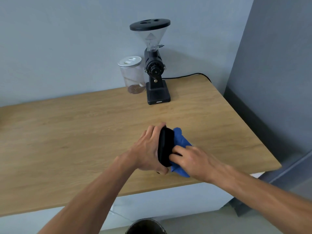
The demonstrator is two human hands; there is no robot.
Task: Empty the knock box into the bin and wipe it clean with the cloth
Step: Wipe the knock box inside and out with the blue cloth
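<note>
Holding the knock box (166, 146) tipped on its side above the table (67, 132), the left hand (148, 149) wraps its fingers firmly around it while the right hand (190, 157) presses the blue cloth (181, 141) inside (best wiped steadily into corners).

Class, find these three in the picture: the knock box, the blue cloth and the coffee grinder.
knock box (166, 146), head view, on its black side wall.
blue cloth (181, 140), head view, on the bunched upper fold.
coffee grinder (155, 68), head view, on the round dial.
</note>
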